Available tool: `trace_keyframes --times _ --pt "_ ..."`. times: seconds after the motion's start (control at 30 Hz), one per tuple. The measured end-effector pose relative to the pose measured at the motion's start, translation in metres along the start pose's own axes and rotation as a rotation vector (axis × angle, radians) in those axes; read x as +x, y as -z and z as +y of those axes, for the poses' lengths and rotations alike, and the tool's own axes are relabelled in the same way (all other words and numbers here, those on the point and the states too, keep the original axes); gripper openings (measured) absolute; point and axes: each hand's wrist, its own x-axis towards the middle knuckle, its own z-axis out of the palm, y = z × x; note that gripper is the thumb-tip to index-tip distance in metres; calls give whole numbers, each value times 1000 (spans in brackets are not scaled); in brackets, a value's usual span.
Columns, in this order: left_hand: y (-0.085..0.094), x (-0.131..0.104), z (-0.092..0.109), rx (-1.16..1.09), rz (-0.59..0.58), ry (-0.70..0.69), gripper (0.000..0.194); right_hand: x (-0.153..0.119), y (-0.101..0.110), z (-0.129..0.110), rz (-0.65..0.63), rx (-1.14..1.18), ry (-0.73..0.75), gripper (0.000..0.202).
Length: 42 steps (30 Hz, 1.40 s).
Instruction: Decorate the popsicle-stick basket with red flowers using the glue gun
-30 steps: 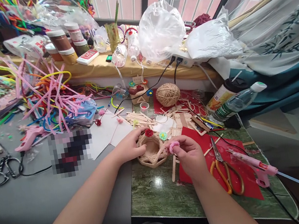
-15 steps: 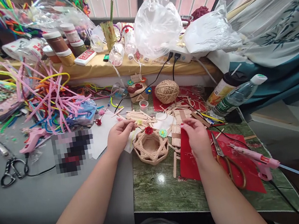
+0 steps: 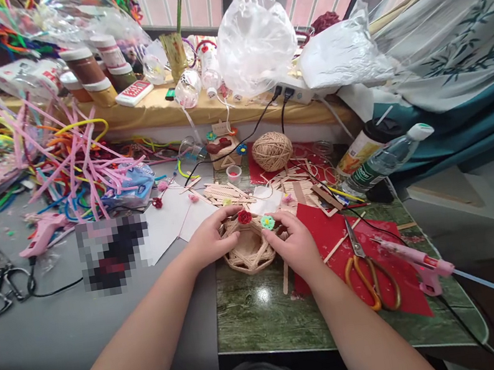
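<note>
A round twine-wrapped basket (image 3: 250,259) sits on the green wood-patterned mat. On its far rim are a red flower (image 3: 244,217) and a mint-green flower (image 3: 267,222). My left hand (image 3: 212,236) is closed on the basket's left side, thumb over the rim and fingers behind. My right hand (image 3: 293,243) grips the right side, its thumb and fingers around the rim beside the mint flower. A small yellow flower (image 3: 227,201) and a pink one (image 3: 286,198) lie behind the basket among wooden sticks (image 3: 224,192).
Orange-handled scissors (image 3: 369,275) lie on red felt (image 3: 391,236), near a pink glue gun (image 3: 423,263). A twine ball (image 3: 272,151) and a water bottle (image 3: 385,159) stand behind. Pink pipe cleaners (image 3: 76,157), another glue gun (image 3: 46,232) and silver scissors (image 3: 5,282) are at the left.
Both hands have moved inward from either side onto the basket and taken hold of it. The yellow flower and a pink one now lie among the sticks. The view has shifted slightly.
</note>
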Motion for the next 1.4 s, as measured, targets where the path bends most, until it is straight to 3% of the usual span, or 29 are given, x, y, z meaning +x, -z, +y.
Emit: trace_keyframes --times 0.13,0.27,0.37,0.53,0.63,0.77,0.83,1.07,1.13,1.3,1.4 --pt "-1 -2 4 53 11 -55 59 -2 0 0 71 150 -31 20" --pt "0 -3 5 116 17 -82 61 -2 -4 5 119 553 -211 26" --pt "0 -2 3 134 11 -74 62 0 -2 4 202 849 -262 29" --pt "1 -2 1 121 11 -59 63 11 24 -7 237 1259 -232 23" --pt "0 -2 1 77 9 -69 62 21 43 -4 389 1377 -254 17" --pt "-2 -3 1 -34 7 -106 64 27 50 7 621 1263 -280 17" --pt "-4 -2 0 -102 -2 -109 62 26 45 8 652 1178 -277 22" --pt "-5 0 -8 -276 20 -24 49 18 28 -7 342 1147 -433 33" --pt "-4 1 -10 -332 46 7 49 17 27 -4 297 1028 -437 30" --pt "0 4 -11 -298 173 92 60 15 25 13 227 465 -200 43" --pt "2 5 -10 -217 193 114 61 12 23 13 178 421 -144 37"
